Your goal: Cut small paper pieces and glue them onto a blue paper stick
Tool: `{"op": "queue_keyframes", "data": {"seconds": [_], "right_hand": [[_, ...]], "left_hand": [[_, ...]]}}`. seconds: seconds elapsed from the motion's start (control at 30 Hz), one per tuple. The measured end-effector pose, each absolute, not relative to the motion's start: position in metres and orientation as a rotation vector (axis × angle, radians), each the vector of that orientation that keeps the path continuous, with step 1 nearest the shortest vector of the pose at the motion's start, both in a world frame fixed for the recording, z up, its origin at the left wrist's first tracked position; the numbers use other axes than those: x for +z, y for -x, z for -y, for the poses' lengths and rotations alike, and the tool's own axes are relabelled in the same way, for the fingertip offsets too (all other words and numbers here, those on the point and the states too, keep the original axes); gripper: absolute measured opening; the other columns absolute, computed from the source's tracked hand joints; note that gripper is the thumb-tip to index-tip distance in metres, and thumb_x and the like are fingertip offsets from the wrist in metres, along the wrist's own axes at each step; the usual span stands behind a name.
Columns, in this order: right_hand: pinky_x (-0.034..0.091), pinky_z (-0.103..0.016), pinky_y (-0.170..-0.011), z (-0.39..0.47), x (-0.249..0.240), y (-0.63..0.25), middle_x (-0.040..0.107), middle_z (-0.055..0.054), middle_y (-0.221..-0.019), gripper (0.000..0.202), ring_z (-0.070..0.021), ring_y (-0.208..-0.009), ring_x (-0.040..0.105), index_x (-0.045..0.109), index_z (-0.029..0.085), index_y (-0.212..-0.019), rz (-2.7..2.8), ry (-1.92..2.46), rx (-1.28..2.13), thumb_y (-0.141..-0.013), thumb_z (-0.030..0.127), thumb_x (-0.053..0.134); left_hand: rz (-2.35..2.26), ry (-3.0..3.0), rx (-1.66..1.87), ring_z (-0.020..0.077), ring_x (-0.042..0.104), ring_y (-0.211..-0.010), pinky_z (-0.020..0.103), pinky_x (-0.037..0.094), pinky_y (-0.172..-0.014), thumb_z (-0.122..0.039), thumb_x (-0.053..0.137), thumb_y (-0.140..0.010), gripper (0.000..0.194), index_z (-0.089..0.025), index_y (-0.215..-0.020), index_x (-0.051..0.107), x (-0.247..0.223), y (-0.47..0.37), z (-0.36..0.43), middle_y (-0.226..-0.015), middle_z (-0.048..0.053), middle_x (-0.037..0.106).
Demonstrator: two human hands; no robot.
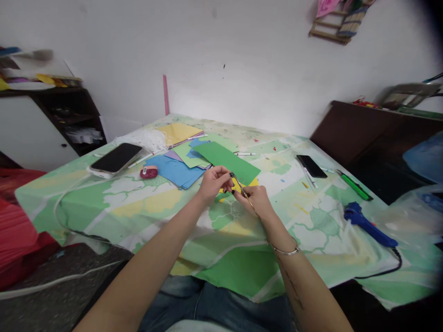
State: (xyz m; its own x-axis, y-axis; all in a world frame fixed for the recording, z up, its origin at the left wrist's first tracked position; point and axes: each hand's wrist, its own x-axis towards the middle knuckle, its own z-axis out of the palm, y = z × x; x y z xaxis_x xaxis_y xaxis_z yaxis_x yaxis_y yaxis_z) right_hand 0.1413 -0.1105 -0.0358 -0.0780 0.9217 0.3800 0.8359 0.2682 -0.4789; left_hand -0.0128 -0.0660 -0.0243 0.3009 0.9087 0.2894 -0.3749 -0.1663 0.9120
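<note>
Close together over the front middle of the table are both my hands. My right hand [256,200] is closed around a thin gold-coloured tool [246,197], whose dark slim end points up toward my left fingers; its exact kind is unclear. Bent into a pinch, my left hand [216,182] is at that tip, and whatever sits between its fingertips is too small to make out. Yellow paper [254,182] shows behind and between the hands. Just beyond lies a green paper sheet [228,161], over light green paper [188,152] and blue sheets [176,171].
Left on the cloth-covered table are a phone on a white box [116,157], a dark red roll [148,172], white string [145,139] and yellow sheets [182,133]. At right are a black phone [311,166], a green cutter [355,185] and a blue glue gun [370,226] with its cord.
</note>
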Motion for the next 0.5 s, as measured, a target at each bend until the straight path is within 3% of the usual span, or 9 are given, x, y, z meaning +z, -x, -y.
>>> {"op": "queue_keyframes", "data": {"seconds": [0.5], "right_hand": [[0.020,-0.020,-0.044,0.1154,-0.0281,-0.1397,0.036,0.002,-0.041,0.044,-0.0068,-0.044,0.028,0.045,0.015,-0.043,1.902,1.669,0.135,-0.071,0.048,0.052]], "left_hand": [[-0.608,-1.232,1.216,0.0116,0.060,-0.042,0.017,0.042,-0.039,-0.022,0.063,-0.068,0.014,-0.013,-0.072,0.053,-0.0218,0.0145,0.0682,-0.053,0.001,0.065]]}}
